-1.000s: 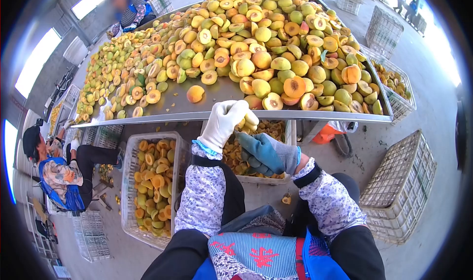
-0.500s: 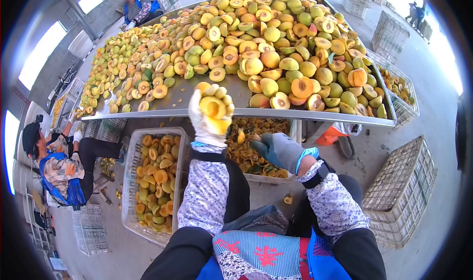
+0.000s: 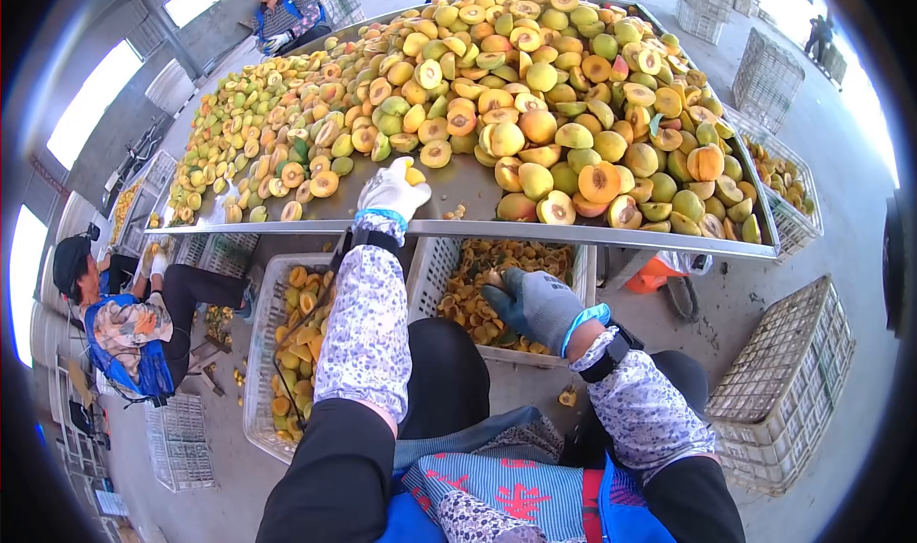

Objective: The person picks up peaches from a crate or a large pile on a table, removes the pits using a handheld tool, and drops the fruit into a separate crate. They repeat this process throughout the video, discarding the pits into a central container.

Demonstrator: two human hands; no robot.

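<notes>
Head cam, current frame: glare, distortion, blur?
Head view: strong fisheye, black surround, table edges bowed. Head view: windows at left and the opening at upper right blown out. Head view: blurred patch beside the co-worker at top left; near fruit halves crisp; left hand and right hand readable.

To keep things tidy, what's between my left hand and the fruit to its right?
The head view shows mostly bare tabletop between your left hand and that fruit, plus small yellowish bits near the edge.
</notes>
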